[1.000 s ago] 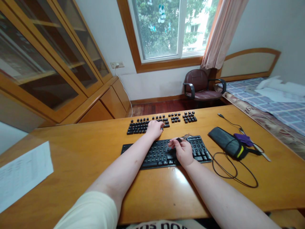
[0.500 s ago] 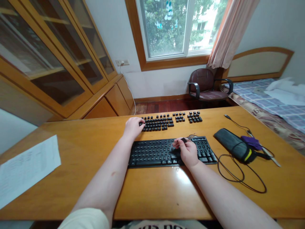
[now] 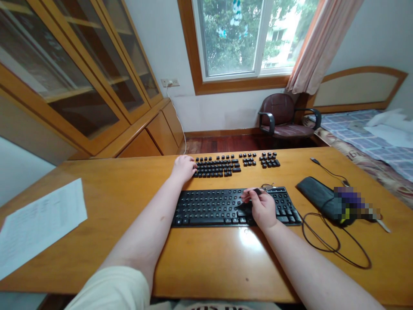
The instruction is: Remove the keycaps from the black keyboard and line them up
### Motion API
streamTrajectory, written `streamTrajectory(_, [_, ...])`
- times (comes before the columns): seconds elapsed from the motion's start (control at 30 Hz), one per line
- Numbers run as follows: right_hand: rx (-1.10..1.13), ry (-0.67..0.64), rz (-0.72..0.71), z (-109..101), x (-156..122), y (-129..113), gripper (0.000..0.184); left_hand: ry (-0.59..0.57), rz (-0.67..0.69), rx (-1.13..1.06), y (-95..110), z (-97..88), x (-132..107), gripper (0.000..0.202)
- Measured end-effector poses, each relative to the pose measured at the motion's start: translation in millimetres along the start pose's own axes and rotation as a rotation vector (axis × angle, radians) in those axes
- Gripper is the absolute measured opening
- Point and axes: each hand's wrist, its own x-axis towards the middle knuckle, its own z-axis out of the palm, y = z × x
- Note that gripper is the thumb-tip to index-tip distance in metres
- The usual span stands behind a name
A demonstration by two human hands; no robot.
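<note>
A black keyboard [image 3: 206,209] lies on the wooden desk, with most of its main key positions stripped to bare stems. Some caps are still on it, including the bottom row and part of the number pad. Over its right part, my right hand [image 3: 263,209] pinches a small black keycap [image 3: 257,191] between thumb and fingers. Beyond the keyboard, loose black keycaps [image 3: 216,168] lie in keyboard order. My left hand [image 3: 183,168] rests at their left end, fingers slightly apart and touching the nearest caps; its fingertips are partly hidden.
To the right lie a dark pouch [image 3: 314,193], a looped black cable [image 3: 335,249] and a USB plug [image 3: 315,161]; a blurred patch covers part of the pouch. Papers [image 3: 45,224] lie at the left. A chair [image 3: 280,114] stands beyond the desk.
The whole view has shifted slightly, so the desk and hands appear a little farther right. Both hands keep nearly the same places relative to the keyboard and the loose keycaps.
</note>
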Motion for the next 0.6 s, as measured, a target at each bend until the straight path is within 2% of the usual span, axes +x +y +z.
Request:
streamTrajectory(0.17, [-0.013,0.004,0.006,0.1,0.6,1.7,0.037,-0.028,0.082,0.027,-0.5,1.2,9.7,0.013])
streamTrajectory(0.37, [0.007,0.008,0.017,-0.3,-0.6,4.5,0.035,-0.001,0.057,0.044,-1.7,-0.1,13.0,0.012])
streamTrajectory(0.6, [0.003,0.008,0.008,0.5,-0.4,1.9,0.035,-0.040,0.086,0.056,3.6,6.8,12.4,0.011])
